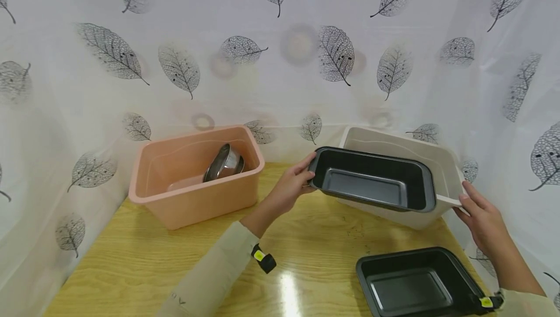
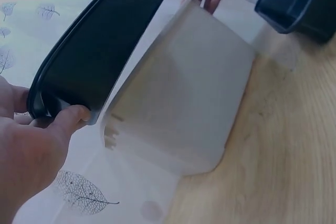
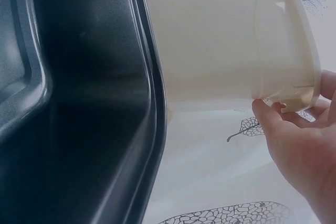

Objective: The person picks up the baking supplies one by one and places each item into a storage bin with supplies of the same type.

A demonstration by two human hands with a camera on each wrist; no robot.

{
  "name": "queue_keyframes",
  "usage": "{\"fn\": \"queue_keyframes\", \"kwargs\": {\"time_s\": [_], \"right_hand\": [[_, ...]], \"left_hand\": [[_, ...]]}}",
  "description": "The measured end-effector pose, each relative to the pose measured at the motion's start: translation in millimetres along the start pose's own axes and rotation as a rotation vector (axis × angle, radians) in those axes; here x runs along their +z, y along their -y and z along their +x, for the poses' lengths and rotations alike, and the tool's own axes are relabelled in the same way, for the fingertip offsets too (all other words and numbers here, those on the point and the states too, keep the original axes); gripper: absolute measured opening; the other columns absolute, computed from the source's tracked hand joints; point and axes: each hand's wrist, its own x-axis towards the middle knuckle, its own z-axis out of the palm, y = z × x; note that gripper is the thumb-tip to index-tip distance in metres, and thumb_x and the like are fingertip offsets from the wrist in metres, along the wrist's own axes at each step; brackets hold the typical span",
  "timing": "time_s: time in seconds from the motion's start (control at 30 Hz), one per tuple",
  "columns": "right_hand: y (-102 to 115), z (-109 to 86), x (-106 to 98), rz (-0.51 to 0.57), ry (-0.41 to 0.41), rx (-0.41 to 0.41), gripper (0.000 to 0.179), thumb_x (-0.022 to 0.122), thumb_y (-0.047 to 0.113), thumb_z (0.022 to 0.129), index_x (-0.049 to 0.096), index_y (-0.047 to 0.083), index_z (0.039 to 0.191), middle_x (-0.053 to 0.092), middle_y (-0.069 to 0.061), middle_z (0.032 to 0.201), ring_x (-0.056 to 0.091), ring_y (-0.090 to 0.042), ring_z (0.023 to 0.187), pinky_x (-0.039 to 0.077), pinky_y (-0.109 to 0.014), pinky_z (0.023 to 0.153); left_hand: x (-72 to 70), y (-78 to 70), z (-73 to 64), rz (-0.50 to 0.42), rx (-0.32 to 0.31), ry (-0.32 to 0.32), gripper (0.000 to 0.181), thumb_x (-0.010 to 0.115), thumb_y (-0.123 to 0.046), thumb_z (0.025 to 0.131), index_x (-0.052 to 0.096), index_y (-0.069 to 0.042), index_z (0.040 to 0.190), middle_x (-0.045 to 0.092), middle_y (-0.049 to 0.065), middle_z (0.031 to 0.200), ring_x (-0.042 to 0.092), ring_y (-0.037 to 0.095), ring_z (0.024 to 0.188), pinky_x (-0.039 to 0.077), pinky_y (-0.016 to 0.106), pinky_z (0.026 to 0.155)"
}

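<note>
Pan [image 1: 367, 179] pinched by left hand [image 1: 290, 185]; right hand [image 1: 484, 217] grips bin [image 1: 445, 173].

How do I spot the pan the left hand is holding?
Find the wooden table, then the cream bin toward its right side. Up by that bin is a long dark pan, one end gripped by the left hand. The other dark pan rests on the table; this one is held up.

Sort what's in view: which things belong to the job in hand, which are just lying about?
In hand:
long dark pan, gripped at one end by the left hand
off-white bin, rim held by the right hand

Apparently just there:
other dark pan, on the table
peach bin
metal ware inside it
leaf-print curtain
</note>
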Motion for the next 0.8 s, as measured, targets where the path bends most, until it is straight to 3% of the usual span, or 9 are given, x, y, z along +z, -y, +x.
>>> {"fn": "queue_keyframes", "kwargs": {"time_s": [0.17,0.63,0.8], "right_hand": [[0,-1.2,0,-0.013,-0.002,0.000,0.063,0.037,0.019,0.111,0.001,0.018,0.162,-0.011,0.017,0.167,-0.013,-0.022,0.153,0.046,-0.002,0.084],[-1,-0.4,-1,-0.031,-0.006,0.003,0.063,0.037,0.020,0.111,0.001,0.018,0.162,-0.011,0.015,0.167,-0.011,-0.022,0.154,0.045,-0.001,0.084],[-2,1.3,-1,-0.006,-0.008,-0.005,0.063,0.037,0.019,0.111,0.000,0.015,0.162,-0.012,0.013,0.168,-0.012,-0.022,0.153,0.045,-0.002,0.084]], "left_hand": [[11.6,-6.9,21.5,-0.018,0.015,-0.008,0.057,0.046,-0.005,0.104,0.038,-0.028,0.156,0.030,0.012,0.164,0.058,0.035,0.128,0.050,0.046,0.102],[46.0,-15.5,86.6,0.034,0.009,-0.076,0.058,0.048,0.000,0.103,0.041,-0.025,0.155,0.035,0.011,0.162,0.052,0.033,0.135,0.051,0.044,0.101],[56.0,-15.5,102.2,0.072,0.019,-0.048,0.058,0.048,-0.001,0.103,0.039,-0.025,0.156,0.034,0.010,0.163,0.051,0.033,0.136,0.051,0.045,0.101]]}}
